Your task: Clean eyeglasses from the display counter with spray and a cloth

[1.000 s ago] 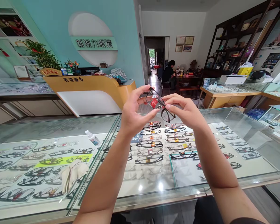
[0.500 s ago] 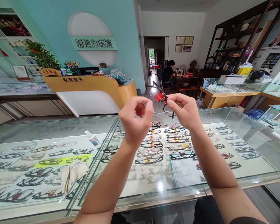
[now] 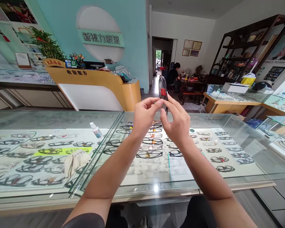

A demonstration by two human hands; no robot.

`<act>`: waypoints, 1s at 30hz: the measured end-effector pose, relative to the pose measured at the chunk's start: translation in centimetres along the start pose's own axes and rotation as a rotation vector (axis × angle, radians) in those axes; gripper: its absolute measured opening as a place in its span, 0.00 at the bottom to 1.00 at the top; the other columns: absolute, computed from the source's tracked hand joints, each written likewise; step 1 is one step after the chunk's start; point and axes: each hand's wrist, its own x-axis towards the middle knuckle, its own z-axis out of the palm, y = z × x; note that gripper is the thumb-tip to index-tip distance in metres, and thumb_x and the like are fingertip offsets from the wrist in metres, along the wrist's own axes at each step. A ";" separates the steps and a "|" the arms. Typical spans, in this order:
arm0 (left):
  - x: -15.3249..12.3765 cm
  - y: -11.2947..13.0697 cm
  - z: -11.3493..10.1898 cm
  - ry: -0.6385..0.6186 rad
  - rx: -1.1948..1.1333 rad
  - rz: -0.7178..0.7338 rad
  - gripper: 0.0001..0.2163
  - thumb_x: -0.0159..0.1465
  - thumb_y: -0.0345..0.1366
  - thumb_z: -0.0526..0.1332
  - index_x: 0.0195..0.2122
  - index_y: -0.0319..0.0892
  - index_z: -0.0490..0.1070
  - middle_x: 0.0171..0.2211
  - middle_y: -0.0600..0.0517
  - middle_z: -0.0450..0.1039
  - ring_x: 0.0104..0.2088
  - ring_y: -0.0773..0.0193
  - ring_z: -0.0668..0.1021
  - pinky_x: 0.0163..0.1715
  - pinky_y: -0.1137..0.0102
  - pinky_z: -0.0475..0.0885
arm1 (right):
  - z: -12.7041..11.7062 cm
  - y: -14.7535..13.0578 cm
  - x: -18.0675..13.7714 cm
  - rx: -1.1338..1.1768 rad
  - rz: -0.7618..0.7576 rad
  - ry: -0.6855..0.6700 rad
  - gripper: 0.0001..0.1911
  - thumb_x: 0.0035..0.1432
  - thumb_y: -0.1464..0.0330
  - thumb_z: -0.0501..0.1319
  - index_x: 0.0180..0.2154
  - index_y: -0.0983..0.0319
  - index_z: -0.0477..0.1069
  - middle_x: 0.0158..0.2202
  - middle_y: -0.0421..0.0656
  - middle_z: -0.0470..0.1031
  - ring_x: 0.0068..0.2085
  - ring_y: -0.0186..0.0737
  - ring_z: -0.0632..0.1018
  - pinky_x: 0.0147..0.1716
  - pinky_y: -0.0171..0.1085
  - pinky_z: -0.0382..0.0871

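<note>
A pair of dark-framed eyeglasses (image 3: 162,88) with a red label on the lens is raised above the glass display case (image 3: 154,180), turned nearly edge-on to me. My left hand (image 3: 144,116) pinches its lower edge between thumb and fingertips. On the other side my right hand (image 3: 177,122) has its fingers closed around the frame. The fingertips of both hands almost meet and hide the lower part of the glasses. Rows of other eyeglasses (image 3: 149,154) lie inside the case below.
A small white spray bottle (image 3: 96,130) and a beige cloth (image 3: 76,162) rest on the left glass top. Behind are a yellow-and-white counter (image 3: 90,91), a seated person (image 3: 173,77) beside a dark table, and another glass case (image 3: 232,95) at the right.
My left hand has moved right and up to the eyeglasses and now grips them too. The glasses have turned from a slant to upright and edge-on. The view has shifted slightly.
</note>
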 end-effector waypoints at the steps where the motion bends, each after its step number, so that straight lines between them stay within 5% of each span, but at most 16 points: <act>1: -0.1 0.1 -0.1 -0.015 0.031 0.000 0.21 0.55 0.54 0.81 0.38 0.43 0.87 0.30 0.52 0.79 0.27 0.69 0.73 0.28 0.71 0.68 | -0.4 0.0 -0.3 0.012 0.000 0.011 0.15 0.75 0.68 0.59 0.58 0.59 0.78 0.64 0.54 0.82 0.63 0.51 0.84 0.63 0.51 0.80; 5: -0.2 0.5 -1.9 -0.050 0.266 0.023 0.16 0.59 0.51 0.78 0.36 0.44 0.86 0.21 0.56 0.67 0.22 0.71 0.62 0.24 0.70 0.57 | -1.5 1.7 -2.3 0.048 0.050 0.072 0.08 0.73 0.67 0.59 0.45 0.57 0.77 0.46 0.49 0.86 0.50 0.48 0.85 0.52 0.48 0.80; 7: 0.0 0.8 -3.6 -0.097 0.437 0.044 0.15 0.60 0.50 0.76 0.36 0.44 0.85 0.20 0.58 0.62 0.22 0.70 0.59 0.24 0.69 0.54 | -1.4 3.2 -3.9 0.011 0.116 0.067 0.12 0.73 0.65 0.58 0.33 0.56 0.69 0.31 0.43 0.77 0.35 0.43 0.78 0.39 0.42 0.73; 10: 0.9 1.5 -7.1 -0.230 0.749 0.045 0.14 0.62 0.50 0.73 0.37 0.43 0.85 0.19 0.58 0.60 0.22 0.69 0.59 0.26 0.68 0.54 | -0.6 5.4 -6.2 -0.013 0.226 -0.062 0.23 0.72 0.62 0.56 0.25 0.55 0.50 0.22 0.36 0.60 0.25 0.37 0.62 0.29 0.40 0.56; 16: 2.6 1.0 -14.3 -0.543 1.382 -0.200 0.15 0.62 0.51 0.70 0.40 0.47 0.88 0.24 0.52 0.74 0.26 0.61 0.72 0.29 0.65 0.59 | 0.9 6.6 -8.5 0.037 0.303 -0.513 0.25 0.70 0.59 0.55 0.22 0.56 0.48 0.19 0.36 0.53 0.24 0.35 0.55 0.30 0.41 0.48; 23: 2.7 -3.5 -19.4 -0.640 1.815 -0.470 0.16 0.65 0.49 0.67 0.49 0.52 0.88 0.46 0.49 0.87 0.45 0.53 0.84 0.39 0.70 0.69 | 1.5 5.9 -9.0 0.101 0.331 -0.616 0.26 0.70 0.56 0.54 0.21 0.57 0.50 0.18 0.37 0.53 0.24 0.36 0.52 0.30 0.42 0.46; 30: 2.7 -7.0 -21.4 -0.728 1.867 -0.607 0.17 0.65 0.47 0.68 0.53 0.53 0.87 0.54 0.48 0.87 0.52 0.53 0.84 0.46 0.71 0.72 | 1.6 5.6 -8.8 0.083 0.409 -0.643 0.25 0.65 0.59 0.57 0.20 0.57 0.49 0.19 0.37 0.53 0.25 0.36 0.53 0.30 0.42 0.45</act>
